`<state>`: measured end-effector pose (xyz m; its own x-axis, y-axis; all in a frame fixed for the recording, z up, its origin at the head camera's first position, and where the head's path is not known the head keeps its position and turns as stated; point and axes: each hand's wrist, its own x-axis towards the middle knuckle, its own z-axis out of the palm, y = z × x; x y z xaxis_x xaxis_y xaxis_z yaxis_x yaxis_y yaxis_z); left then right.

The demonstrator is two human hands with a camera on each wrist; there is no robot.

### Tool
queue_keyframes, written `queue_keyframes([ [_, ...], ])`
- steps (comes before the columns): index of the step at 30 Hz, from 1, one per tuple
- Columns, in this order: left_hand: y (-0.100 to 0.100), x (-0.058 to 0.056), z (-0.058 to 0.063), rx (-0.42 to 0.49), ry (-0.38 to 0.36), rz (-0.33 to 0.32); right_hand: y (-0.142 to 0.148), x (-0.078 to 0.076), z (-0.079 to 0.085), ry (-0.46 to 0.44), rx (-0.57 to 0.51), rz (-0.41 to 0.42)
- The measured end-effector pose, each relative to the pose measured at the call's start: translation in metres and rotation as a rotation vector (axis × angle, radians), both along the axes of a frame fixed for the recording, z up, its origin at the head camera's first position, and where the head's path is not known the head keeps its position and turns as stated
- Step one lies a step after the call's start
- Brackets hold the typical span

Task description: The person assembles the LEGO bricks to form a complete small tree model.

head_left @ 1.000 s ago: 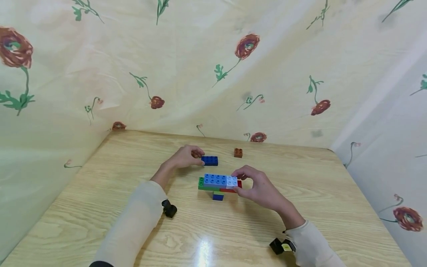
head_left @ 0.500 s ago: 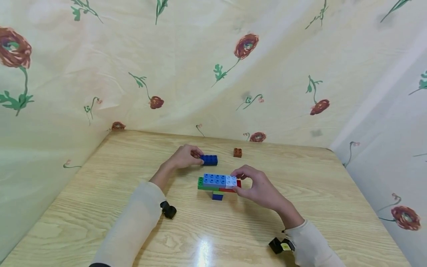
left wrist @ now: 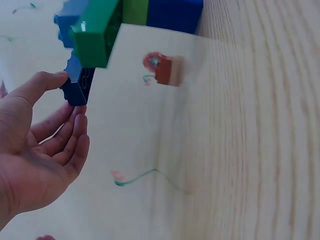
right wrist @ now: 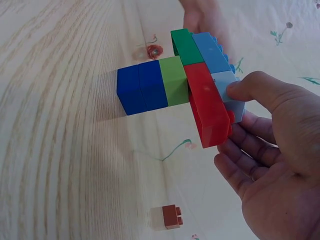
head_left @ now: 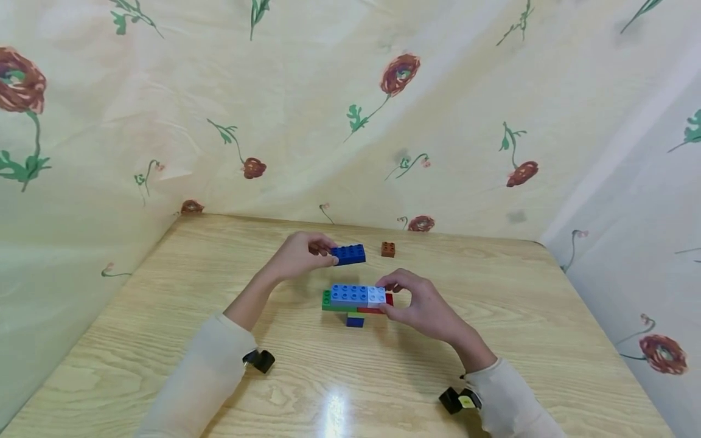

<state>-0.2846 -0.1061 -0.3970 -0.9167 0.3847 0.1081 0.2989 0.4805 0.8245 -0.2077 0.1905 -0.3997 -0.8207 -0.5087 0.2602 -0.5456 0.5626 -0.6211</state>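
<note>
Pinched by one end between thumb and fingers of my left hand [head_left: 300, 255] is a dark blue building brick [head_left: 348, 254], raised off the table behind the stacked bricks. My right hand [head_left: 421, 304] grips the pale blue brick [head_left: 376, 295] at the right end of the stack's top, thumb in front and fingers behind. Beside that pale brick lies a longer light blue brick [head_left: 348, 294]. Under them a green brick [right wrist: 186, 47] and a red brick [right wrist: 206, 107] stick out to either side. A lime green brick [right wrist: 173, 80] and two dark blue bricks [right wrist: 142, 88] form the upright column.
A small brown brick [head_left: 387, 249] stands on the wooden table [head_left: 306, 383] towards its back edge. Flowered cloth [head_left: 306, 121] hangs behind the table and along its sides. Black wrist cameras [head_left: 260, 361] sit on both sleeves.
My left hand has lifted the dark blue brick off the table and moved it slightly right, tilting it a little. The right hand keeps its hold on the stack.
</note>
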Motion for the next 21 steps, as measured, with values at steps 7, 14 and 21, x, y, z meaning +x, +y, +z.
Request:
queue_keyframes([
  [7, 0.0, 0.032, 0.016, 0.034, 0.004, -0.055, -0.001, -0.001, 0.0, 0.002, -0.006, 0.004],
  [14, 0.008, 0.055, 0.02, 0.017, 0.019, -0.095, 0.001, -0.001, -0.001, 0.01, -0.013, 0.012],
  [21, 0.013, 0.061, 0.016, 0.024, 0.015, -0.147, 0.001, -0.001, -0.001, 0.0, -0.014, 0.011],
])
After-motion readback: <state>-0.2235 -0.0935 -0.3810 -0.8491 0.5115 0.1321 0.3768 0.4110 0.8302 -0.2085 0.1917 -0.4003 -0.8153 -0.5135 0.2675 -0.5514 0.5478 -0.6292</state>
